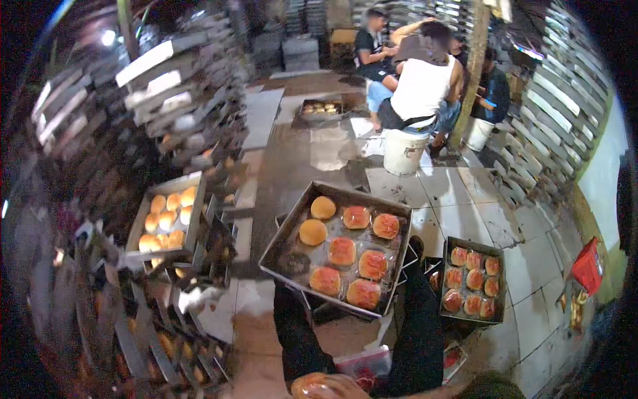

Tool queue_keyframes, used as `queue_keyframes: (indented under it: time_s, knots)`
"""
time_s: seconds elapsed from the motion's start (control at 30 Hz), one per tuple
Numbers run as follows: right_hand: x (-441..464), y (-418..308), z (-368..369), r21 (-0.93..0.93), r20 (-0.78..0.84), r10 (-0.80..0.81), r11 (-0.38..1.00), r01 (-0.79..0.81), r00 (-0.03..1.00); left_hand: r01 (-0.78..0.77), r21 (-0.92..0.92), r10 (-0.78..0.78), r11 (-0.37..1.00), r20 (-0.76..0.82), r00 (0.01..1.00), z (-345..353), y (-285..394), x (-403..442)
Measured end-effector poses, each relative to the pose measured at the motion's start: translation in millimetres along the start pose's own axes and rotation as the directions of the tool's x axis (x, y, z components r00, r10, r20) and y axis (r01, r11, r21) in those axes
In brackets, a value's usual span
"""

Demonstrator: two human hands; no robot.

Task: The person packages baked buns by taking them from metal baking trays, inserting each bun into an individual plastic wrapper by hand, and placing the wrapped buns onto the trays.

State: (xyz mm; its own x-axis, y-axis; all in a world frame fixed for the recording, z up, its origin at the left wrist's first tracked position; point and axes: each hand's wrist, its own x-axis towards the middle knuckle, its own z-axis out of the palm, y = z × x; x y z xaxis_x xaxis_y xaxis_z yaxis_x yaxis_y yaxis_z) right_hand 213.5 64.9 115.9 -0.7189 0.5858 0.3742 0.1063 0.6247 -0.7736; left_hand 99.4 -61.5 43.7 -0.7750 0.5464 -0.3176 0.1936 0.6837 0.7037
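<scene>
At the bottom edge my left hand (347, 387) is closed around a glossy brown bun (307, 386). Of my right hand (428, 394) only a strip of skin shows at the lower edge, its fingers out of sight. Between my legs sits a clear plastic container (364, 362) with something red inside. Beyond my knees, a square metal tray (292, 261) rests on other trays. It holds two plain golden buns (312, 232) on its left side and several buns with red streaked tops (373, 265).
To the right, a smaller-looking tray (473, 241) of red-topped buns is on the tiled floor. Another tray (194, 229) of golden buns stands left, by blurred tray stacks. A red object (587, 266) lies far right. Several people (422, 83) sit at the back, one on a white bucket (404, 151).
</scene>
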Motion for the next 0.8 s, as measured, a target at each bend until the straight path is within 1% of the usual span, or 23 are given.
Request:
queue_keyframes:
  time_s: [0.03, 0.07, 0.1, 0.13, 0.17, 0.2, 0.23, 0.27, 0.3, 0.33, 0.37, 0.4, 0.43, 0.47, 0.53, 0.57, 0.6, 0.63, 0.67, 0.7, 0.73, 0.8]
  knots:
    - [-8, 54, 42, -0.224, 0.1, -0.161, 0.958, 0.18, 0.982, 0.115, -0.287, -0.124, 0.951, -0.011, 0.992, -15, 48, 2]
    - [1, 86, 57, 0.009, 0.302, 0.036, 0.999, -0.04, 0.953, 0.2, -0.48, -0.252, 0.854, -0.046, 0.967, -27, 88, 5]
    - [61, 56, 6, 0.12, 0.509, 0.129, 0.968, -0.219, 0.851, 0.105, -0.512, -0.145, 0.853, -0.04, 0.989, -39, 94, 11]
    - [80, 62, -5, 0.077, 0.336, 0.258, 0.951, -0.3, 0.906, -0.016, -0.507, -0.104, 0.862, -0.207, 0.973, -43, 91, 15]
    - [88, 97, -3, 0.05, 0.094, 0.372, 0.925, -0.377, 0.923, -0.115, -0.503, -0.046, 0.857, -0.297, 0.954, -49, 85, 21]
    - [134, 77, -42, 0.425, 0.281, 0.561, 0.655, -0.625, 0.779, -0.091, -0.588, -0.106, 0.804, -0.293, 0.95, -49, 74, 25]
    - [145, 130, -53, 0.403, 0.047, 0.456, 0.806, -0.434, 0.889, -0.047, -0.61, -0.147, 0.791, -0.265, 0.953, -50, 68, 28]
    - [173, 130, -65, 0.651, -0.094, 0.518, 0.678, -0.341, 0.85, -0.005, -0.629, -0.184, 0.777, -0.234, 0.955, -50, 63, 30]
    - [193, 145, -79, 0.657, -0.237, 0.472, 0.722, -0.218, 0.849, 0.013, -0.643, -0.218, 0.766, -0.24, 0.946, -44, 58, 35]
    - [220, 152, -84, 0.625, -0.203, 0.467, 0.739, -0.254, 0.861, 0.001, -0.645, -0.204, 0.764, -0.241, 0.949, -34, 54, 43]
    - [241, 201, -74, 0.407, -0.259, 0.367, 0.88, -0.243, 0.894, -0.013, -0.645, -0.183, 0.764, -0.237, 0.954, -25, 51, 50]
    - [262, 180, -66, 0.263, -0.057, 0.482, 0.852, -0.453, 0.874, -0.026, -0.64, -0.158, 0.768, -0.228, 0.961, -20, 52, 51]
    - [258, 222, -51, -0.055, -0.17, 0.418, 0.9, -0.432, 0.892, 0.03, -0.695, -0.221, 0.718, -0.187, 0.957, -19, 65, 52]
    - [257, 263, -35, -0.362, -0.262, 0.31, 0.847, -0.39, 0.914, 0.03, -0.696, -0.223, 0.718, -0.189, 0.957, -23, 65, 50]
    - [232, 218, -27, -0.203, -0.411, 0.198, 0.932, -0.301, 0.89, -0.03, -0.523, -0.099, 0.852, -0.217, 0.971, -28, 61, 57]
    - [201, 206, -15, -0.328, -0.447, 0.01, 0.928, -0.175, 0.894, -0.064, -0.615, -0.105, 0.786, -0.235, 0.966, -20, 43, 61]
    - [161, 169, -10, -0.383, -0.168, 0.405, 0.813, -0.438, 0.899, -0.064, -0.615, -0.103, 0.786, -0.232, 0.967, -19, 36, 62]
    - [111, 169, -8, -0.402, 0.244, 0.244, 0.906, -0.131, 0.938, 0.008, -0.612, -0.115, 0.791, -0.135, 0.984, -19, 32, 62]
    - [53, 167, 10, -0.542, 0.272, 0.007, 0.827, 0.148, 0.962, 0.071, -0.601, -0.115, 0.796, -0.034, 0.993, -16, 31, 63]
    - [20, 153, 8, -0.474, 0.604, 0.279, 0.879, 0.055, 0.747, -0.014, -0.578, -0.042, 0.816, -0.083, 0.996, -6, 36, 62]
    - [-22, 155, 12, -0.498, 0.513, 0.09, 0.841, 0.21, 0.854, -0.044, -0.581, 0.009, 0.813, -0.063, 0.998, 8, 34, 59]
    - [-56, 164, 10, -0.634, 0.469, 0.07, 0.721, 0.28, 0.88, -0.051, -0.515, 0.122, 0.856, 0.105, 0.987, 35, 34, 63]
